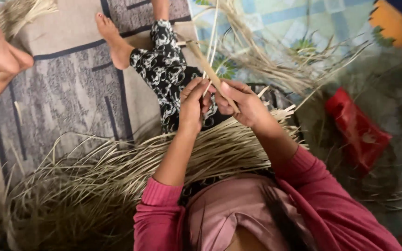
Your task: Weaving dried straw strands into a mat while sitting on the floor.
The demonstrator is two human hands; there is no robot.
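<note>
Nearest the camera, below the strip (209, 69), a pink top and two pink sleeves fill the lower middle of the view, the forearms rising from them toward the strip. Left of the sleeves and under both forearms lies a broad heap of fibres (94, 176), pale dry strands fanned across the person's lap and down onto the rug (70, 93).

Just above that heap, the left hand (192, 106) and the right hand (240, 103) meet around the strip. This strip is a flat tan length of dried leaf that runs on a slant, from the upper left down between the two hands. The left hand's fingers are pressed together and pinch the strip's lower part along with a few thin pale strands that rise straight up from it. The right hand's thumb and fingers are closed on the strip just beside the left, knuckles up; the two hands touch at the fingertips.

Behind the hands, a leg in black-and-white patterned trousers stretches away over the grey rug, ending in a bare foot (110, 37). Right of the strip, more loose fibres spray over a light green checked cloth (303, 28), and a red packet (357, 128) lies well apart from the hands. Far left of the strip, part of another person's bare limb shows at the edge.
</note>
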